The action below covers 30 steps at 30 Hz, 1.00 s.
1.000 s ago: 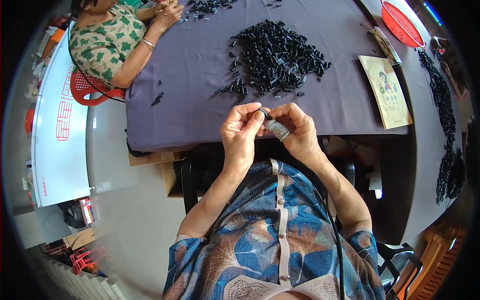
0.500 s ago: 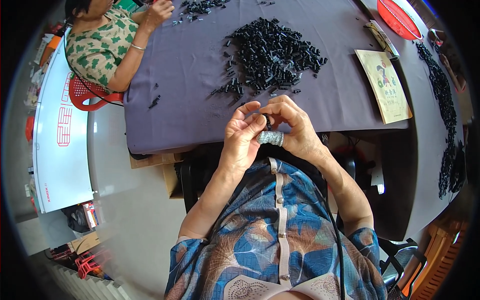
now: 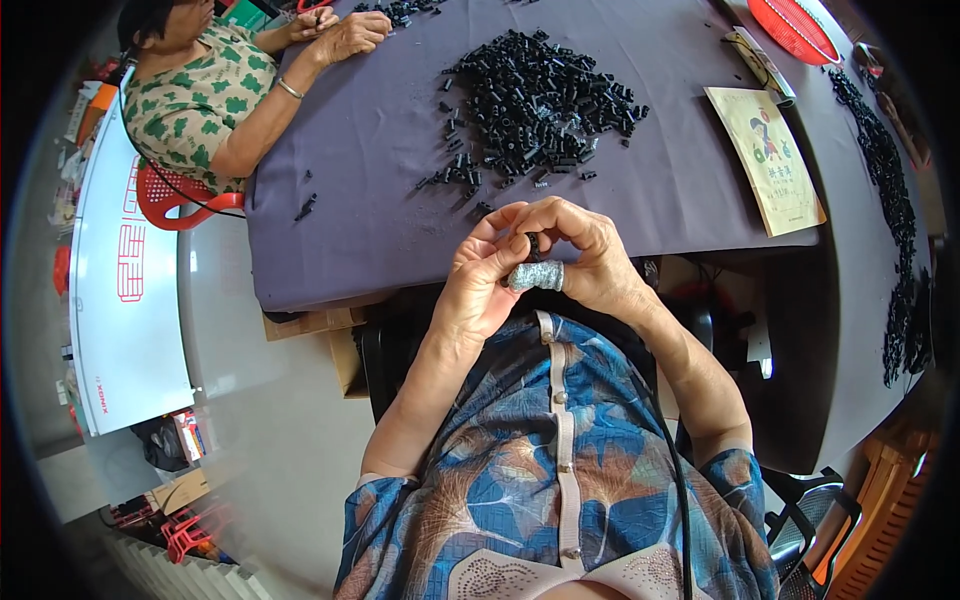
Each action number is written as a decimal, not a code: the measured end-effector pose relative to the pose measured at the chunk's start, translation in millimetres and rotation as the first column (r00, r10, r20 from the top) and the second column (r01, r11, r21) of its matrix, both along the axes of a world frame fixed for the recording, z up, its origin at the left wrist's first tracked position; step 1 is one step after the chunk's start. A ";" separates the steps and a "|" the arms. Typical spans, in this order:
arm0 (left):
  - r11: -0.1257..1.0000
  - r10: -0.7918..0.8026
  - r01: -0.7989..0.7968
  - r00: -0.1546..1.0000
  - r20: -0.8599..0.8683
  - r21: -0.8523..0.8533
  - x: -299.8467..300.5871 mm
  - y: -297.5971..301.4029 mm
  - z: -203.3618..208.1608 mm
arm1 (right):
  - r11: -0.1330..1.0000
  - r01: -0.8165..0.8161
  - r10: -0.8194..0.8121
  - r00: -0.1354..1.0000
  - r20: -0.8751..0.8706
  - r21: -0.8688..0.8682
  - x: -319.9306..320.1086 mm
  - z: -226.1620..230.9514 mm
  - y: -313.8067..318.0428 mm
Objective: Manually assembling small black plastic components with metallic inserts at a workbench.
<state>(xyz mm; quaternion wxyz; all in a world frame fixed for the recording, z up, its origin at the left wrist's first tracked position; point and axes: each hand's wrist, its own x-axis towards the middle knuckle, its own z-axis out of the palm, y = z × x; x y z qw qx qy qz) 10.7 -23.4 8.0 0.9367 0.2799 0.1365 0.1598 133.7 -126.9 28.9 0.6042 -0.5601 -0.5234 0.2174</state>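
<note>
My left hand [image 3: 477, 283] and my right hand [image 3: 597, 262] meet in front of my chest, just over the table's near edge. Between the fingertips of both is a small black ribbed cylindrical piece [image 3: 533, 243], mostly covered by the fingers. The left thumb and fingers pinch it from one side, the bent right fingers from the other. A grey wrap [image 3: 538, 276] covers the right thumb. Just beyond lies a heap of small black tubular pieces [image 3: 540, 105], with a few bright clear or metallic bits among them.
The table bears a grey cloth [image 3: 350, 220]. A yellow booklet [image 3: 765, 165] lies to the right, and a red basket [image 3: 795, 30] sits at the far right. Long black strands [image 3: 880, 190] line the right table. At far left, another person's hand [image 3: 350, 38] works near more black pieces.
My hands stay together at the black piece, with the right fingers shifted slightly. The other person's hands have come down to the table. The view has tilted a little.
</note>
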 end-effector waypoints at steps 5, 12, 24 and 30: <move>0.999 0.031 -0.031 0.998 -0.056 -0.011 0.4 -2.1 2.7 | 0.999 0.034 -0.034 0.999 -0.024 0.000 -2.1 -2.8 1.1; 0.999 0.014 -0.016 0.999 -0.035 -0.039 -0.2 -3.3 1.9 | 0.998 0.058 -0.058 0.998 -0.011 -0.037 -3.0 -5.1 0.0; 0.998 0.038 -0.045 0.992 -0.120 -0.054 -7.1 10.2 7.2 | 0.973 0.211 -0.205 0.977 0.066 -0.096 21.6 2.7 -5.4; 0.993 0.108 -0.117 0.970 -0.215 -0.027 -16.9 25.1 16.9 | 0.887 0.441 -0.404 0.885 0.230 -0.139 40.4 -15.7 -7.0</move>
